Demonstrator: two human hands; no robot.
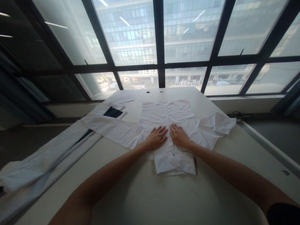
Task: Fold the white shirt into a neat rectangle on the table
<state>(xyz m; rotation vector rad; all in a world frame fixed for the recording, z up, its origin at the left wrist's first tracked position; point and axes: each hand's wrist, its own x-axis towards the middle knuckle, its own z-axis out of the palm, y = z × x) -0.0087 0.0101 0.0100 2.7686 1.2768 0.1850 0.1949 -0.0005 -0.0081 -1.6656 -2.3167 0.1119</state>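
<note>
Both my forearms reach over the pale table [145,193]; my left hand [156,137] and right hand [178,136] lie flat, fingers spread, side by side on the white shirt [167,115] in the table middle, another white garment [47,162] lies far left

— Where did we look from?
— From one head-worn view above the table's [131,193] near edge, close, facing forward and down.
— And beyond the table?
— We faced the windows [159,37].

White garments [47,162] with a dark piece [113,112] lie along the left of the desk [150,197]; large windows [131,31] fill the upper frame.
</note>
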